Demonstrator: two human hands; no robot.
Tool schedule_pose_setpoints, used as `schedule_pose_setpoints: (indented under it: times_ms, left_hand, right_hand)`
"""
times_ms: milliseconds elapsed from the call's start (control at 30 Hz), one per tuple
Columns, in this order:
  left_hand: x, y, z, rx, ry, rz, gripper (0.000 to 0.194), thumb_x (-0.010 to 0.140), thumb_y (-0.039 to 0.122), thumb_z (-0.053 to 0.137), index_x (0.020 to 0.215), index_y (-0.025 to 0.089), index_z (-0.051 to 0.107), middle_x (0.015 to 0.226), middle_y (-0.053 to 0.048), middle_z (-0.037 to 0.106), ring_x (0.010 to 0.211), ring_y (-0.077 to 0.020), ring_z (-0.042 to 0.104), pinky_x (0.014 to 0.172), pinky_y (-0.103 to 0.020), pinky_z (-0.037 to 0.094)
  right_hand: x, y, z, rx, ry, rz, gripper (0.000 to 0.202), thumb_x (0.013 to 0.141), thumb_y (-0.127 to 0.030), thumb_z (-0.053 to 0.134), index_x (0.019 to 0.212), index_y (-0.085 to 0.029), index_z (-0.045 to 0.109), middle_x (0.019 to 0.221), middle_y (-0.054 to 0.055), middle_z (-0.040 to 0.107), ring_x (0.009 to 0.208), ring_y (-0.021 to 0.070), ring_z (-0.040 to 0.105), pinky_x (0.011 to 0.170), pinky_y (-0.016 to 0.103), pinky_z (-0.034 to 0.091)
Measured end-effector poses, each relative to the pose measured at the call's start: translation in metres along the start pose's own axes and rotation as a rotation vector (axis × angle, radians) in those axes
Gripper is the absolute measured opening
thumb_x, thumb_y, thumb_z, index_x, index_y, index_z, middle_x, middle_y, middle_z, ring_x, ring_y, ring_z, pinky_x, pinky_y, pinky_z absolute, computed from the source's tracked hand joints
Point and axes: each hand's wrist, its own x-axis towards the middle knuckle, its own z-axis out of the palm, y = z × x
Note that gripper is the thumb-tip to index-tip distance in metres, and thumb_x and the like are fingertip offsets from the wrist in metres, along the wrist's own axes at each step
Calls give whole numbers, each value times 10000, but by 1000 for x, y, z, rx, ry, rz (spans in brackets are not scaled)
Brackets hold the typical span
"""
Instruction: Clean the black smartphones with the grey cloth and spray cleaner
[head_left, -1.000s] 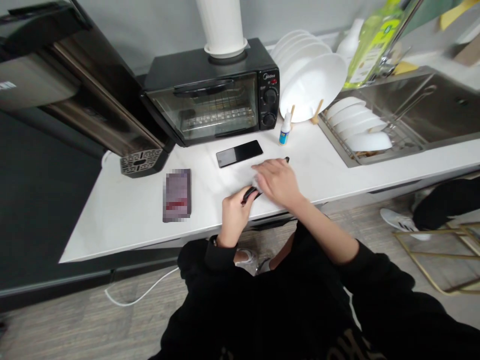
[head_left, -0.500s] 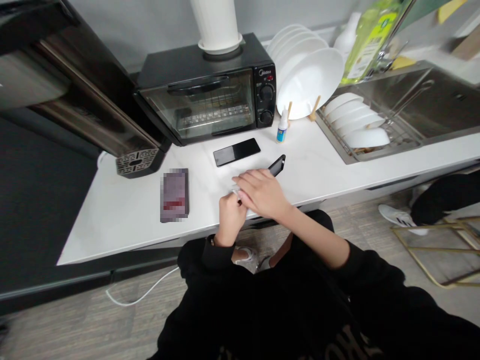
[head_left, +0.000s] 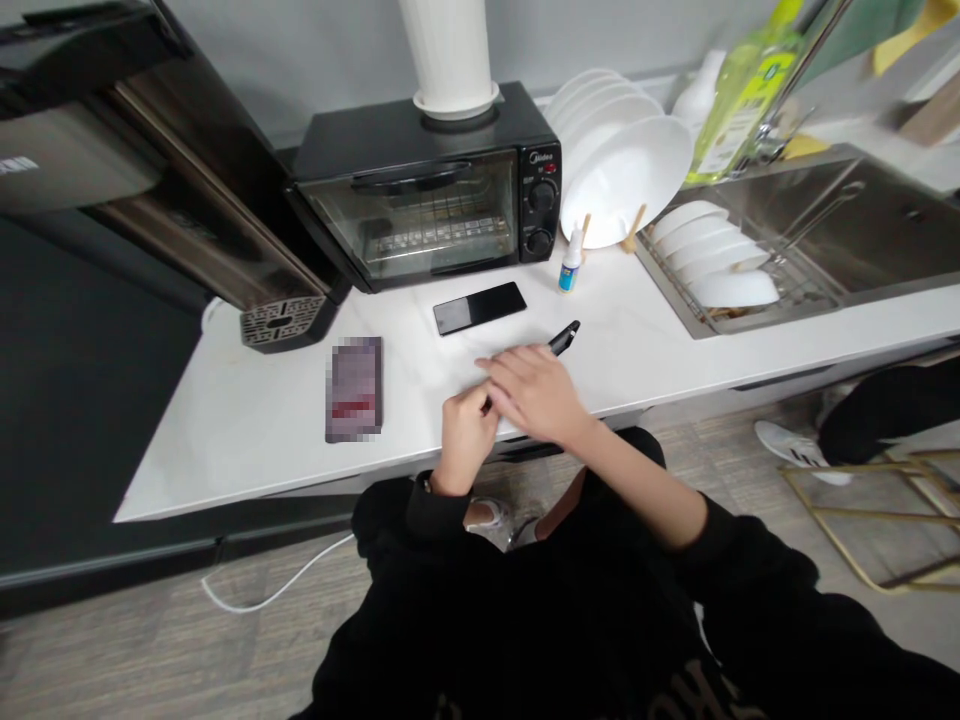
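Observation:
Over the counter's front edge, my left hand [head_left: 466, 435] is curled closed around the near end of a slim black object [head_left: 564, 338]. My right hand [head_left: 541, 395] lies over that object, its fingers side by side and pointing left, and covers most of it. Only the far tip of the object shows past my right hand. Behind my hands a black phone [head_left: 480, 308] lies flat. To its right stands a small white bottle with a blue label [head_left: 569, 265]. A dark, pixelated flat item [head_left: 355, 390] lies to the left.
A black toaster oven [head_left: 435, 215] stands at the back with a white pot [head_left: 450, 60] on top. White plates [head_left: 626, 180], a sink with bowls [head_left: 862, 215] and a green bottle [head_left: 742, 105] are right. A dispenser [head_left: 217, 180] stands left. Another person's shoe [head_left: 799, 450] shows at right.
The camera view has shifted slightly. The black object's far end now looks narrower, as if turned. The small white piece seen between my hands before no longer shows.

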Motion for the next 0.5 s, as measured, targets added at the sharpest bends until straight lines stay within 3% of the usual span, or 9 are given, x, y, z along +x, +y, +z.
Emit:
schedule_pose_setpoints:
  times_ms: [133,200,300,400,500]
  left_hand:
    - [0,11,-2,-159,21,33,251,1052,322,609,1204,220,780,1089,-64,837,868,-191,779,836,-269,583]
    - [1,14,-2,-196,30,25,253,1050,318,609,1200,216,785,1062,-62,838,841,-187,770,825,-268,580]
    - [2,13,-2,-160,32,-2,242,1046,272,583,1075,177,804,852,-42,810,684,-152,698,734,-242,550]
    - [1,12,-4,-149,18,-6,240,1043,259,581,1036,165,802,827,-38,798,657,-139,675,709,-229,534]
    - [1,13,-5,-176,3,-2,229,1042,263,597,1116,180,797,959,-55,829,752,-162,736,769,-241,561]
  right_hand:
    - [-1,47,-16,-69,75,224,452,1116,-332,340,1096,-188,768,1069,110,783,1048,294,642,1052,505,430]
    - [-1,43,-15,-41,119,233,408,1105,-326,366,1084,-219,760,1095,85,784,1134,288,643,1193,543,340]
    - [-1,16,-8,32,134,176,323,1078,-344,440,1163,-227,729,1185,74,769,1260,282,617,1299,560,208]
    - [-3,0,-6,59,93,142,330,1073,-330,428,1209,-224,709,1211,78,755,1250,277,616,1285,534,259]
    - [-5,9,-11,35,48,120,354,1082,-331,400,1252,-239,696,1209,73,746,1225,278,612,1283,541,269]
